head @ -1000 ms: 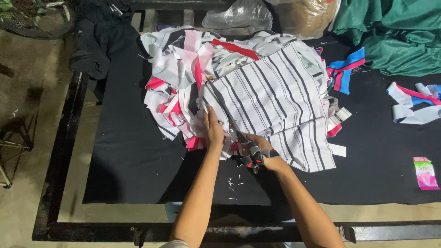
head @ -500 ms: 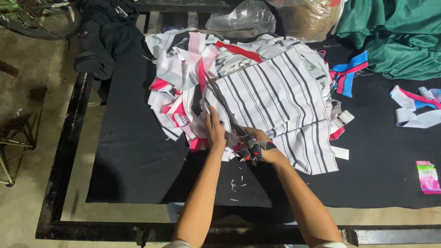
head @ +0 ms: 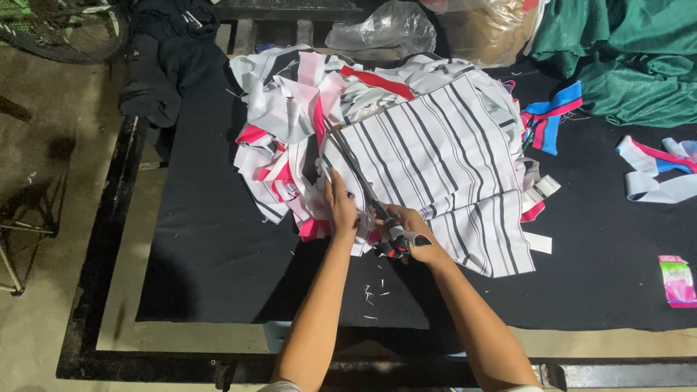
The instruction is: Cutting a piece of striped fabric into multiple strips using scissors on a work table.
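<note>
Striped white fabric [head: 443, 174] lies spread on top of a heap of cut pieces near the middle of the black-covered table [head: 203, 268], and I read the cutting as partway through.

From the left, a dark garment [head: 163, 65] hangs over the table's far corner. Next comes the pile of white, pink and red offcuts [head: 283, 145], which suggests to me that a good deal has already been trimmed.

My left hand [head: 340, 207] lies flat on the pile at the striped piece's left edge, fingers together and stretched forward, pressing the cloth down. Just beside it my right hand [head: 414, 243] is clenched around the handles of the scissors [head: 374, 210], whose blades run up along that same edge. How wide the blades stand I cannot tell. Small white snippets [head: 372, 294] dot the table below both hands.

I judge the cut has only started at the near end. Most of that edge, running up toward the far side, looks uncut.

Further right lie blue and red strips [head: 552, 120], green cloth [head: 639, 65], and 1 small pink packet [head: 679, 279].
</note>
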